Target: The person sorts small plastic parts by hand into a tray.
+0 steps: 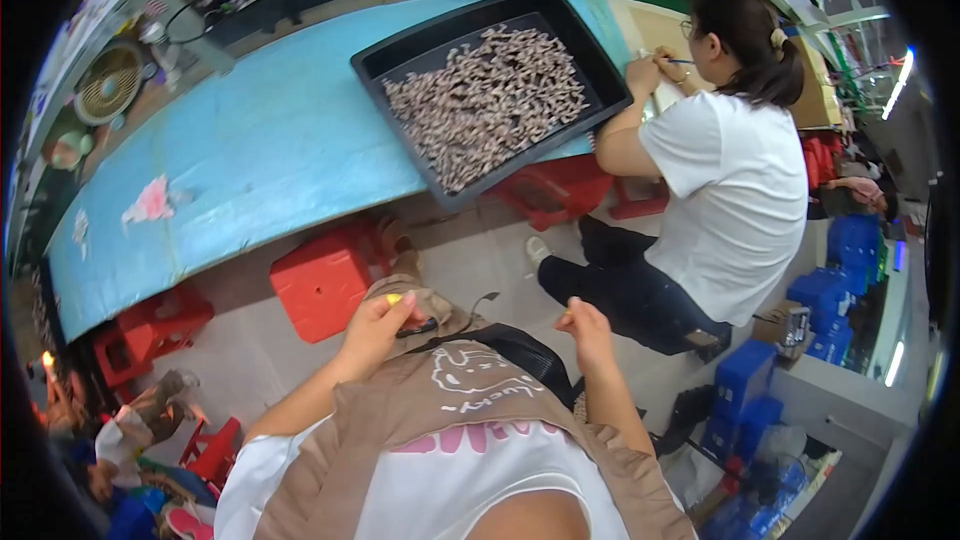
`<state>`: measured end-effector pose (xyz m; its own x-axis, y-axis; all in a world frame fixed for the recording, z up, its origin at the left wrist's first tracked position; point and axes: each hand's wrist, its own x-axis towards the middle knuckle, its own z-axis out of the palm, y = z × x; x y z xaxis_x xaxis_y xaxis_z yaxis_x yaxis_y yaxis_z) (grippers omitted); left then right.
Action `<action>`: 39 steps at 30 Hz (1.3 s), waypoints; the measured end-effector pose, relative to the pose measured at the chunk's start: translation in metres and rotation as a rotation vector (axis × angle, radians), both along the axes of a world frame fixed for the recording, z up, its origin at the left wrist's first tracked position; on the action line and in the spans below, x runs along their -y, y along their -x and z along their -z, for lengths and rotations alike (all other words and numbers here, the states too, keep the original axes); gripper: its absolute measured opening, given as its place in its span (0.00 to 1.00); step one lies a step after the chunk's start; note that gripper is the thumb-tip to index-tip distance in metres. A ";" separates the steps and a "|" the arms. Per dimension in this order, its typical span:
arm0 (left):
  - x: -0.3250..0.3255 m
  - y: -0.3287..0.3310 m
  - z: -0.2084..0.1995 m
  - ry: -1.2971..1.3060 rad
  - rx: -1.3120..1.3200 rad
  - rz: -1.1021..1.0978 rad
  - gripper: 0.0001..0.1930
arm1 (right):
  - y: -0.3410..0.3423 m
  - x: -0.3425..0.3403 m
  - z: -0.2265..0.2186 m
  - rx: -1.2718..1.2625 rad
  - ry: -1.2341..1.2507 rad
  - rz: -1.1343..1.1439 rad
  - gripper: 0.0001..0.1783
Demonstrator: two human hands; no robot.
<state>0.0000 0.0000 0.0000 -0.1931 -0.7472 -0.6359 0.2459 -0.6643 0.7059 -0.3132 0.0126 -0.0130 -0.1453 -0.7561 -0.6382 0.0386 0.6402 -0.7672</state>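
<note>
My left hand (376,325) is held in front of my brown apron, fingers pinched together. A small yellow spot (394,298) shows at its fingertips; whether it is a held piece or a finger cover I cannot make out. My right hand (588,328) is raised at the other side of the apron, fingers curled closed, and what they hold, if anything, is too small to tell. Both hands are apart from each other and from the table. Beyond them, a black tray (440,185) holds a spread of many small brownish-pink pieces.
The tray overhangs the near edge of a blue-covered table (270,120). A pink crumpled thing (152,200) lies on its left part. Red stools (318,285) stand below. A seated person in a white shirt (735,185) works close on the right, near blue bins (745,380).
</note>
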 end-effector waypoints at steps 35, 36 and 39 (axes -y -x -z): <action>0.158 -0.015 -0.032 0.346 0.456 -0.054 0.06 | -0.163 0.243 -0.051 0.404 0.110 -1.154 0.11; 0.159 -0.013 -0.032 0.390 0.506 -0.033 0.06 | -0.162 0.243 -0.049 0.415 0.101 -1.162 0.11; 0.161 -0.004 -0.033 0.424 0.532 -0.029 0.05 | -0.154 0.242 -0.046 0.361 0.141 -1.198 0.11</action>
<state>0.0036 -0.1607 0.0326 0.0891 -0.9529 -0.2901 -0.1929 -0.3022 0.9335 -0.1593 -0.2296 0.0331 0.8432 -0.3571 -0.4018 -0.2874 0.3321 -0.8984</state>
